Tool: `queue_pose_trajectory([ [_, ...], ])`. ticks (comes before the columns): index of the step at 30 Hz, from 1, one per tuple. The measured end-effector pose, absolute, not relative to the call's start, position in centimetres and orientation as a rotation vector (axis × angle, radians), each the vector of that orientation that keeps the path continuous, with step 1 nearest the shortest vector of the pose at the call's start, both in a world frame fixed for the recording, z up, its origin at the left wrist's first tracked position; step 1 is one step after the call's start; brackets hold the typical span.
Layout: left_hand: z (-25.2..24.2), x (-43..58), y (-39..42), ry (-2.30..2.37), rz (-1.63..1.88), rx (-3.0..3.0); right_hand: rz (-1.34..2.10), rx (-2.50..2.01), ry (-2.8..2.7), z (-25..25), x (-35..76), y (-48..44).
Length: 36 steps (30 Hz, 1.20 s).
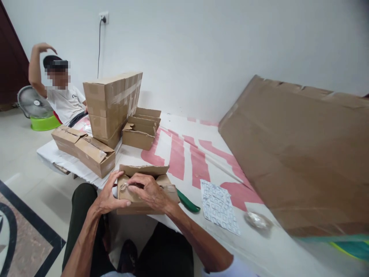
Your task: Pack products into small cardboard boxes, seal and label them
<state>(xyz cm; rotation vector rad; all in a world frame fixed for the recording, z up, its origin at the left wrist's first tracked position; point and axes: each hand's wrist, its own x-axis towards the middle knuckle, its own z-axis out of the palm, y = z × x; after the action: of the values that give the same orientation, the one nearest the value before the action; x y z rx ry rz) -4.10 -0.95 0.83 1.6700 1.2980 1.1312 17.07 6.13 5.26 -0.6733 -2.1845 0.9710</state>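
A small cardboard box [138,209] lies in front of me at the table's near edge, its back flap raised. My left hand [108,194] grips the box's left end, with the thumb along the near side and the fingers toward the back corner. Over the box's top, my right hand [148,191] has its fingers pinched together near the left end. A small pale, shiny bit shows at those fingertips, too small to name. To the right of the box lies a green curved handle [188,202], partly hidden by the box.
Closed cardboard boxes [95,154] sit at left, before a tall stack of taped boxes [106,104]. Open boxes [140,132] stand behind. At right are a sheet of labels [220,206], a tape roll [257,220] and a large cardboard panel [296,154]. A person [65,104] sits far left.
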Motion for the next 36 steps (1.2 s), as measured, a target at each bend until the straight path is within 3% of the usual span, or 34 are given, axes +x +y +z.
queue_pose_trajectory([
  [10,0.9,-4.0,-1.1,1.309,1.121,1.671,1.342,-0.754,-2.023,5.9,17.1,6.6],
  [20,0.9,-4.1,-1.0,1.331,1.105,1.652,0.905,-0.590,-2.113,6.2,16.5,6.4],
  [36,1.8,-3.1,-1.1,1.373,1.122,1.608,0.758,-0.476,-1.949,6.1,18.4,4.0],
])
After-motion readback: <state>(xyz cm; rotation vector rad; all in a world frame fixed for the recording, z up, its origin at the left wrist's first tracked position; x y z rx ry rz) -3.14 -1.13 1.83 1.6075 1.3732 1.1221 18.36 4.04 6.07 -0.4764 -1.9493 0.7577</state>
